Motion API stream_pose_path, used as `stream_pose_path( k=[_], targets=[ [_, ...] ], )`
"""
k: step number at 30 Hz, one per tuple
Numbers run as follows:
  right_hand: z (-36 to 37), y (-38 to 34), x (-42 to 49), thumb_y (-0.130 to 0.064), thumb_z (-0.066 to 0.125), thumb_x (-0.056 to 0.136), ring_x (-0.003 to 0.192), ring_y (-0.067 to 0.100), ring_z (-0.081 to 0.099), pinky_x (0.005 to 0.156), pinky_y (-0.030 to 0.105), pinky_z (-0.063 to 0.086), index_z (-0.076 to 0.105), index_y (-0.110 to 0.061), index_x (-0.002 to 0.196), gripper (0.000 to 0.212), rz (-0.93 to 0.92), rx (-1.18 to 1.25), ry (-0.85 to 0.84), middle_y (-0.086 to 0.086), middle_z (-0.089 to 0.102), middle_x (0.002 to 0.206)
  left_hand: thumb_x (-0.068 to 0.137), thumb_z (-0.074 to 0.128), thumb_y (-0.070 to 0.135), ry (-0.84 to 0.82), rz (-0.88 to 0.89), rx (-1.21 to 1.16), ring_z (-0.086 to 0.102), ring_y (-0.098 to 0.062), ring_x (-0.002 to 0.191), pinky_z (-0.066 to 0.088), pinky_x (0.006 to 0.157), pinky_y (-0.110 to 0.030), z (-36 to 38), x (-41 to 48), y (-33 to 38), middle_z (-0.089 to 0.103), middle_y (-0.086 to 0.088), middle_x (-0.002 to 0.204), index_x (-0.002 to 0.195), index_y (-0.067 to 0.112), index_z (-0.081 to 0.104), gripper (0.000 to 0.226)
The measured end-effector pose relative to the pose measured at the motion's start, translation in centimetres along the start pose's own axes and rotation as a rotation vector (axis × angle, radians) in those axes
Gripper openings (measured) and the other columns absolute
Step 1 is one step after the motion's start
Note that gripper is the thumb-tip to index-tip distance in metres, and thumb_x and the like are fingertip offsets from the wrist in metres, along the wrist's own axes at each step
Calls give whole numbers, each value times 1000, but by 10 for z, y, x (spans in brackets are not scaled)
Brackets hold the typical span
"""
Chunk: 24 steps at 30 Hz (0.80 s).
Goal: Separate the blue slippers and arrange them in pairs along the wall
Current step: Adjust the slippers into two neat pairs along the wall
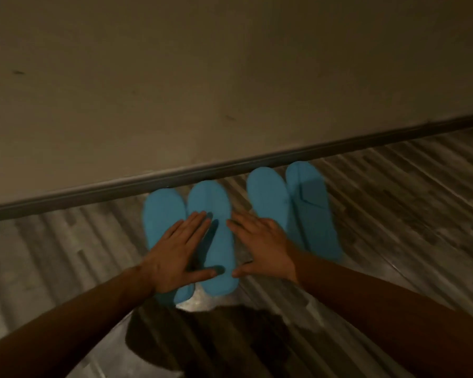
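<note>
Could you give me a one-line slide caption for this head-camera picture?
Two open hands, left hand and right hand, over four blue slippers paired against the baseboard.

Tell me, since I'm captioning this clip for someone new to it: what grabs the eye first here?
Four bright blue slippers stand out in the dim scene, lined up on the striped wood-look floor as two pairs, toes toward the dark baseboard of the plain wall. Next come the two open hands: the left hand lies flat across the left pair, and the right hand is spread over the gap between the pairs.
</note>
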State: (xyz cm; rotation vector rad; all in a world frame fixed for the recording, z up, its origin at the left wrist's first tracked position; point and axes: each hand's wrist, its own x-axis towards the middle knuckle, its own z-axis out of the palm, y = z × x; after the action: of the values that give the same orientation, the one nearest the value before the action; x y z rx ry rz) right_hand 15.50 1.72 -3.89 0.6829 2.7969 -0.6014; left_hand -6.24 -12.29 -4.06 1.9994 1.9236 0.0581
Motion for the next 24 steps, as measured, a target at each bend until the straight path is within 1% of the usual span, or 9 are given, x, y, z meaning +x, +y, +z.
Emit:
stream_pose_path(
  k=[1, 3, 6, 9, 12, 14, 18, 21, 24],
  targets=[
    [4, -15, 4, -73, 65, 70, 153, 20, 5, 120, 43, 12, 10, -24, 158, 115, -21, -12, -17, 1, 5, 168, 78, 37, 90, -17, -19, 9, -5, -17, 156, 11, 126, -45, 1, -16, -12, -3, -1, 169, 160, 20, 0, 114],
    [11, -35, 12, -72, 65, 72, 153, 20, -2, 120, 42, 8, 4, -22, 158, 117, -53, -53, -45, 2, -2, 168, 77, 39, 91, -64, -69, 16, -7, -18, 156, 10, 127, -46, 3, -43, -32, -6, -2, 169, 160, 20, -1, 116],
    [21, -47, 21, -74, 65, 70, 153, 21, -9, 120, 44, 5, -2, -20, 158, 123, -57, -91, -98, 3, -10, 167, 74, 34, 94, -131, -111, 35, -15, -19, 154, 1, 127, -44, 6, -68, -46, -17, -4, 167, 159, 21, -9, 119],
    [27, -51, 24, -78, 63, 69, 152, 21, -13, 121, 47, 4, -6, -21, 157, 126, -40, -124, -137, 2, -16, 166, 74, 31, 95, -172, -149, 67, -21, -22, 153, -5, 126, -44, 14, -74, -50, -26, -7, 164, 157, 23, -17, 120],
    [28, -53, 26, -80, 59, 70, 153, 21, -12, 122, 50, 7, -6, -20, 157, 125, -28, -157, -158, 2, -17, 166, 73, 28, 96, -184, -183, 80, -24, -23, 151, -11, 124, -42, 21, -73, -53, -31, -8, 161, 155, 24, -23, 119],
    [28, -55, 27, -82, 57, 69, 153, 22, -11, 122, 50, 8, -5, -20, 157, 125, -27, -179, -149, 3, -15, 166, 73, 25, 97, -185, -184, 82, -25, -23, 151, -12, 123, -41, 24, -72, -54, -32, -7, 161, 153, 25, -25, 119],
    [31, -59, 29, -83, 55, 70, 153, 22, -10, 122, 50, 8, -4, -20, 158, 123, -2, -183, -128, 4, -14, 167, 74, 27, 96, -150, -176, 75, -22, -24, 152, -13, 123, -40, 28, -68, -54, -29, -8, 162, 154, 25, -23, 119],
    [32, -61, 31, -82, 56, 70, 153, 23, -11, 120, 51, 6, -5, -20, 157, 123, 16, -155, -131, 3, -15, 166, 74, 28, 95, -133, -183, 59, -22, -23, 152, -16, 122, -39, 30, -65, -52, -28, -8, 163, 155, 24, -21, 119],
    [33, -61, 31, -81, 57, 70, 153, 23, -12, 120, 51, 5, -4, -20, 157, 123, 19, -149, -133, 4, -15, 166, 74, 28, 95, -131, -186, 68, -22, -24, 152, -15, 121, -40, 30, -64, -50, -28, -9, 162, 155, 23, -21, 119]
  ],
)
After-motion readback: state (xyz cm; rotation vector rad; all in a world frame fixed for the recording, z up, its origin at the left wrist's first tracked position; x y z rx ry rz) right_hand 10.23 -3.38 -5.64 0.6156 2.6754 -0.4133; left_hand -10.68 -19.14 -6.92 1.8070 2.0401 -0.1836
